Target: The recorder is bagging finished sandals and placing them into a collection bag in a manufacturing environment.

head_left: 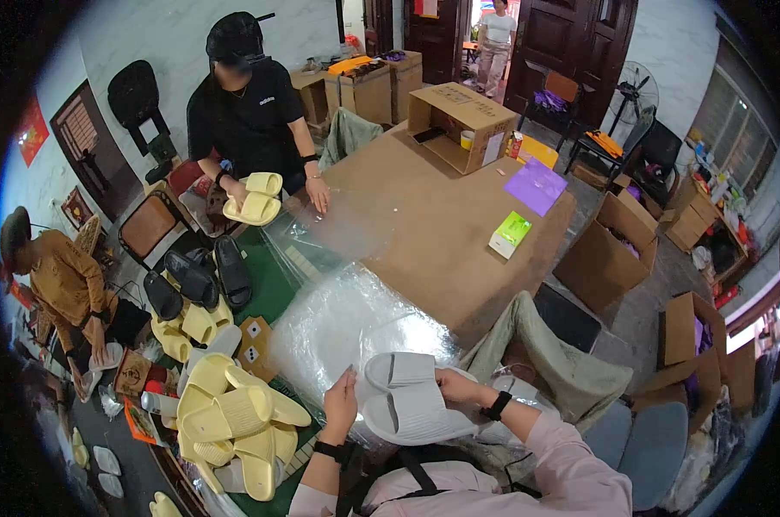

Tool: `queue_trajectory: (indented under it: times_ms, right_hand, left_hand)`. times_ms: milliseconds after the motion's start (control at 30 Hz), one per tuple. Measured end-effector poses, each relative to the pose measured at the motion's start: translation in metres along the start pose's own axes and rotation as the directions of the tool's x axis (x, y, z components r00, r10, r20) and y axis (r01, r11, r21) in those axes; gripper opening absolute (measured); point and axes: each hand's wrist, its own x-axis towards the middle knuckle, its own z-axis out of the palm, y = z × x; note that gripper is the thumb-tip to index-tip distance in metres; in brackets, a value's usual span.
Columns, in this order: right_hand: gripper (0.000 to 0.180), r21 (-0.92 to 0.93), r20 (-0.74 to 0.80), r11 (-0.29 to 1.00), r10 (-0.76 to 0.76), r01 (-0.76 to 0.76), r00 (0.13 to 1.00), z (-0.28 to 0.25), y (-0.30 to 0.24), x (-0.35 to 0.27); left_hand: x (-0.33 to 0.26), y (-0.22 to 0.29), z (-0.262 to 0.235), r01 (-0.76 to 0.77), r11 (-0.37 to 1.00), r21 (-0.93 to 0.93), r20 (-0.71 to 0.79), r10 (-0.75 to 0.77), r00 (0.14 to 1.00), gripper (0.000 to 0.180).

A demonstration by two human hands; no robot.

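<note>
A pair of light grey slide slippers [399, 398] is in front of me, one lying against the other. My right hand [463, 388] grips the pair at their right side. Just left of the slippers, my left hand [341, 401] is closed with fingers pinched together; what it holds, if anything, I cannot make out. Beneath and beyond both hands lies a pile of clear plastic bags [330, 323]. On my left is a heap of pale yellow slippers [235, 418], with black slippers [202, 277] farther off.
A co-worker [250, 125] across the table holds yellow slippers [256, 200]. The brown tabletop [442, 250] bears an open carton [463, 125], a purple sheet [536, 186] and a small green-and-white box [510, 234]. Cartons [610, 250] stand at right. Another person [67, 280] sits at left.
</note>
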Motion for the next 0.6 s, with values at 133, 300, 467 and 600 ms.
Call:
queue_trajectory:
  times_ms: [133, 300, 467, 600]
  right_hand:
    - [0.026, -0.329, -0.169, 0.883, -0.404, 0.334, 0.899, -0.007, 0.048, 0.025]
    - [0.028, -0.664, -0.409, 0.747, -0.393, 0.026, 0.824, 0.028, 0.018, 0.019]
    - [0.028, -0.744, -0.278, 0.664, -0.407, 0.073, 0.87, 0.049, -0.002, 0.038]
    - [0.029, -0.78, -0.31, 0.624, -0.441, 0.039, 0.843, 0.044, 0.015, 0.056]
  left_hand:
    - [-0.01, 0.024, -0.003, -0.298, 0.862, 0.41, 0.057, 0.301, 0.952, 0.034]
    - [-0.033, 0.03, 0.019, -0.482, 0.456, 0.748, 0.253, 0.475, 0.843, 0.044]
    - [-0.039, -0.018, 0.042, -0.482, 0.281, 0.83, 0.277, 0.542, 0.793, 0.056]
    - [-0.042, 0.014, 0.045, -0.548, 0.684, 0.481, 0.295, 0.462, 0.836, 0.042]
